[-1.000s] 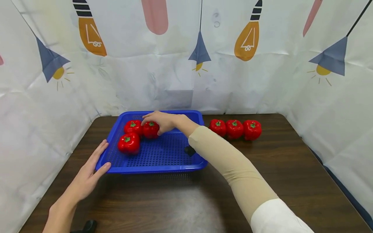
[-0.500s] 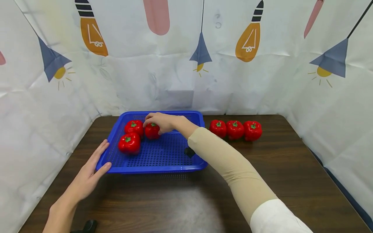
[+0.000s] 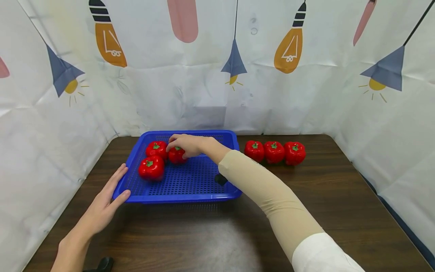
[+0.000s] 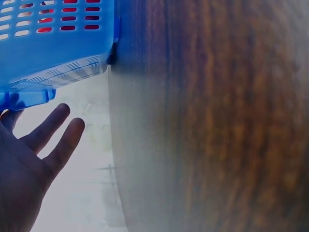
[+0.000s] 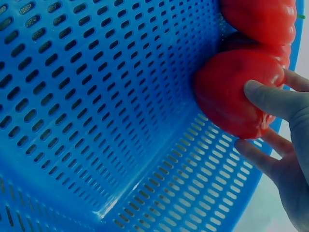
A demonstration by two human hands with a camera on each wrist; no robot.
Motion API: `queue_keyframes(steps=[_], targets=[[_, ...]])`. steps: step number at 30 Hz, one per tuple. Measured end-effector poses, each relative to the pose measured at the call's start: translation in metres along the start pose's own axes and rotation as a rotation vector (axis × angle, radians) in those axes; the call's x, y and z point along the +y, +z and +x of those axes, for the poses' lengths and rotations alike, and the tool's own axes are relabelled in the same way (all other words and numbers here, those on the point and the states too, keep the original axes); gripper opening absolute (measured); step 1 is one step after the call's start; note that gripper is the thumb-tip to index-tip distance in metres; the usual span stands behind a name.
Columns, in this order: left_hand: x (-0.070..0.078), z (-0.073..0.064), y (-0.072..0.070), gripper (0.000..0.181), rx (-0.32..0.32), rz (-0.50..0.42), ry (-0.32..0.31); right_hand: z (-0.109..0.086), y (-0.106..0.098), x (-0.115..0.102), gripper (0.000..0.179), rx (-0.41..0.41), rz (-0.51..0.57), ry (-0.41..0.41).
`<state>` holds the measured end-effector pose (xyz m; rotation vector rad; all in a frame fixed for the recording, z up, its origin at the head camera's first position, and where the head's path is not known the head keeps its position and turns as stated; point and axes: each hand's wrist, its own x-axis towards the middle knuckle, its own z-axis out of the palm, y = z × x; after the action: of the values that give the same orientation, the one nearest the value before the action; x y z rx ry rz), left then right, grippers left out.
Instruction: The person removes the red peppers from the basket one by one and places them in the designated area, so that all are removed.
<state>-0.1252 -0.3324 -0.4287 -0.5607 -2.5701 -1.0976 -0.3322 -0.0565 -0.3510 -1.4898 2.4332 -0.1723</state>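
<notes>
In the head view, my right hand grips a red bell pepper from above, inside the blue perforated basket. The right wrist view shows thumb and fingers around that same bell pepper, which sits near a side wall. Two more red bell peppers lie to its left: a rear one close beside it and a front one. My left hand is at the basket's front left corner, fingers extended along the rim. From the left wrist, its spread fingers appear by the rim, some hidden.
Three red bell peppers stand in a row on the dark wooden table, right of the basket: a left one, a middle one and a right one. Patterned white cloth encloses the back and sides. A black object shows at the front edge.
My right hand has sunk slightly with its bell pepper, and its fingers look more bent. The left hand stays at the rim; the other bell peppers have kept their places.
</notes>
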Motion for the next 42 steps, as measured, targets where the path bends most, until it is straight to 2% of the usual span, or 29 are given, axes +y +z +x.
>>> queue_keyframes(steps=[8, 18, 26, 31, 38, 42], targets=[[-0.002, -0.001, 0.0, 0.07, -0.001, 0.007, -0.005, -0.004, -0.001, 0.0, 0.062, -0.025, 0.025, 0.022], [-0.003, -0.001, 0.0, 0.071, -0.011, 0.007, -0.007, -0.012, -0.011, -0.004, 0.056, -0.095, 0.003, 0.026], [-0.003, -0.001, -0.002, 0.071, -0.021, 0.019, 0.002, -0.021, -0.018, -0.013, 0.055, -0.13, -0.005, -0.004], [-0.002, 0.0, -0.002, 0.071, -0.024, 0.02, 0.001, -0.029, -0.025, -0.018, 0.054, -0.126, -0.046, -0.016], [-0.003, -0.001, -0.001, 0.07, -0.009, 0.017, 0.019, -0.048, -0.039, -0.024, 0.054, -0.105, -0.031, -0.045], [-0.002, 0.0, -0.001, 0.07, -0.017, 0.02, 0.009, -0.06, -0.047, -0.025, 0.055, -0.091, -0.044, -0.058]])
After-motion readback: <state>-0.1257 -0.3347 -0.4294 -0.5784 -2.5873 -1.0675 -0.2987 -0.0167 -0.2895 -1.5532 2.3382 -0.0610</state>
